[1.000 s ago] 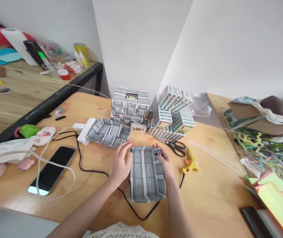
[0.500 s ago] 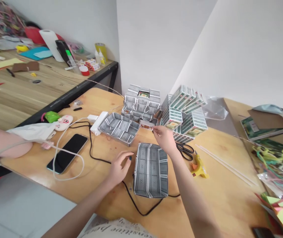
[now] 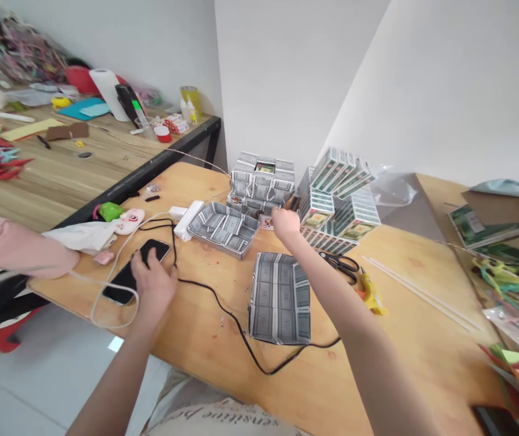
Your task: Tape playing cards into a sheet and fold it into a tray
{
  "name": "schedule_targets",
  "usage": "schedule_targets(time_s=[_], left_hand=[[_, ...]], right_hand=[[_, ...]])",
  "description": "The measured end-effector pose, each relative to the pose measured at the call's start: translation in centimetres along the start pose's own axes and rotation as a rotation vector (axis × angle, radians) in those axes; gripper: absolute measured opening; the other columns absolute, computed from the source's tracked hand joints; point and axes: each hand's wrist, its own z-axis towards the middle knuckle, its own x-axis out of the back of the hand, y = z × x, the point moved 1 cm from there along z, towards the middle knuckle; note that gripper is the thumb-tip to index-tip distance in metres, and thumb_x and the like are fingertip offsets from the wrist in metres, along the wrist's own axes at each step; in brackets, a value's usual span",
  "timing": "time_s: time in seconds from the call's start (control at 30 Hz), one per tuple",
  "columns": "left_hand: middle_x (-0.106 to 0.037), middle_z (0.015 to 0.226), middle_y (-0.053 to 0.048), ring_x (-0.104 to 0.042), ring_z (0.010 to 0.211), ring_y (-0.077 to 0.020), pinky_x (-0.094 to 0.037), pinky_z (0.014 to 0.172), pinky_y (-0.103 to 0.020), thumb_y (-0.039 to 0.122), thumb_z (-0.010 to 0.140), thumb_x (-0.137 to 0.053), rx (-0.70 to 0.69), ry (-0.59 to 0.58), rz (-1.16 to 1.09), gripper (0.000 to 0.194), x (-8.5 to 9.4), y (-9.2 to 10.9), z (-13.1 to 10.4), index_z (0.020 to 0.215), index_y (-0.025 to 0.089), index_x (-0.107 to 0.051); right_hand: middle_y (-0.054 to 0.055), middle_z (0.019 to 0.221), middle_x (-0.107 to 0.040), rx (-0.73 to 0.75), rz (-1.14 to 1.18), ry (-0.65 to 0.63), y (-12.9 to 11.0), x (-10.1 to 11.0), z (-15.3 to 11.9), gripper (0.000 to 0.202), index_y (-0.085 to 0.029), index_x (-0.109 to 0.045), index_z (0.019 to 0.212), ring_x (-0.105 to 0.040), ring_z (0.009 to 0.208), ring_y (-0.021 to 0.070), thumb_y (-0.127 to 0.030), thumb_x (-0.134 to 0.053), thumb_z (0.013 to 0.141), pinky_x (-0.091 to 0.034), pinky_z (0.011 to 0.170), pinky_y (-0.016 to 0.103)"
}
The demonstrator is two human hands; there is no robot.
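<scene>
My left hand lies over a black smartphone on the table, fingers spread on its screen. My right hand is closed at the back of the table; its fingertips are turned away, so what they hold is hidden. Just left of it shows a playing card. Behind stands a box covered in grey patterned cards. A shallow grey card-covered tray sits to the left of the right hand. A deeper card-covered tray lies nearer me, beneath the right forearm.
Stacked green-and-white card boxes stand right of my right hand. Black scissors and a yellow glue gun lie near them, beside white sticks. A black cable and a white cable cross the table.
My left hand has moved left from beside the deeper tray onto the smartphone. My right hand, earlier pinching a playing card, is now curled closed beside the card. The view has shifted slightly.
</scene>
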Motion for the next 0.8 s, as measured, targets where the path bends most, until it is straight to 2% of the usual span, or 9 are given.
schedule_targets(time_s=[0.07,0.17,0.27,0.4,0.5,0.57,0.7,0.8], left_hand=[[-0.023,0.137,-0.031,-0.02,0.129,-0.0411,-0.025,0.101,-0.053,0.036,0.073,-0.057,0.076,-0.106,0.089,0.076,-0.1,-1.9,1.7,0.131,-0.002,-0.028],[-0.039,0.128,-0.03,-0.036,0.121,-0.0393,-0.031,0.097,-0.05,0.035,0.076,-0.053,0.097,-0.26,0.136,0.068,0.0,-4.1,3.4,0.128,-0.004,-0.032],[-0.044,0.127,-0.025,-0.041,0.118,-0.036,-0.036,0.093,-0.045,0.035,0.077,-0.052,0.065,-0.31,0.163,0.065,0.6,-5.3,4.1,0.128,0.0,-0.033],[-0.054,0.118,-0.018,-0.051,0.106,-0.0343,-0.042,0.084,-0.041,0.047,0.074,-0.053,0.074,-0.34,0.212,0.065,1.6,-5.7,4.1,0.124,0.008,-0.04],[-0.058,0.112,-0.017,-0.054,0.099,-0.0334,-0.042,0.079,-0.038,0.052,0.072,-0.052,0.022,-0.341,0.262,0.064,1.9,-5.6,4.0,0.121,0.011,-0.044],[-0.059,0.11,-0.017,-0.054,0.098,-0.0333,-0.042,0.078,-0.038,0.054,0.072,-0.051,-0.006,-0.331,0.293,0.065,1.9,-5.5,3.9,0.121,0.011,-0.044],[-0.06,0.109,-0.016,-0.055,0.098,-0.0335,-0.042,0.077,-0.037,0.057,0.074,-0.047,-0.005,-0.325,0.321,0.068,1.7,-5.9,3.8,0.126,0.012,-0.04],[-0.061,0.11,-0.016,-0.055,0.098,-0.0332,-0.042,0.076,-0.037,0.057,0.074,-0.047,-0.011,-0.317,0.338,0.071,1.6,-6.1,3.7,0.128,0.013,-0.038]], right_hand=[[0.021,0.088,-0.066,0.004,-0.019,0.012,0.2,0.4,-0.5,0.025,-0.007,-0.056,0.098,-0.065,0.087,0.0273,-0.002,-0.038,0.081,-0.048,0.072,0.037],[0.018,0.086,-0.067,0.012,-0.045,0.02,0.6,0.9,-1.4,0.023,-0.01,-0.055,0.097,-0.066,0.083,0.0255,-0.004,-0.04,0.081,-0.048,0.07,0.034],[0.017,0.09,-0.066,0.002,-0.06,0.031,1.0,1.4,-2.4,0.023,-0.012,-0.056,0.096,-0.065,0.082,0.0231,-0.008,-0.037,0.084,-0.046,0.07,0.031],[0.013,0.092,-0.065,-0.073,0.019,0.095,1.5,2.1,-4.4,0.022,-0.015,-0.057,0.095,-0.064,0.081,0.0205,-0.019,-0.037,0.088,-0.043,0.069,0.027],[0.008,0.087,-0.067,-0.117,0.235,0.233,2.2,2.0,-6.6,0.022,-0.018,-0.059,0.092,-0.063,0.078,0.0204,-0.027,-0.04,0.087,-0.043,0.067,0.027],[0.005,0.082,-0.067,-0.169,0.483,0.353,2.9,1.2,-8.3,0.021,-0.02,-0.059,0.091,-0.062,0.074,0.019,-0.032,-0.043,0.085,-0.044,0.066,0.027],[0.006,0.078,-0.066,-0.325,1.031,0.673,4.8,-1.9,-11.3,0.028,-0.017,-0.056,0.086,-0.062,0.07,0.0174,-0.043,-0.049,0.079,-0.046,0.063,0.027],[0.005,0.074,-0.064,-0.486,1.156,0.809,5.9,-4.6,-12.5,0.033,-0.016,-0.054,0.086,-0.059,0.065,0.0163,-0.047,-0.051,0.076,-0.045,0.06,0.027]])
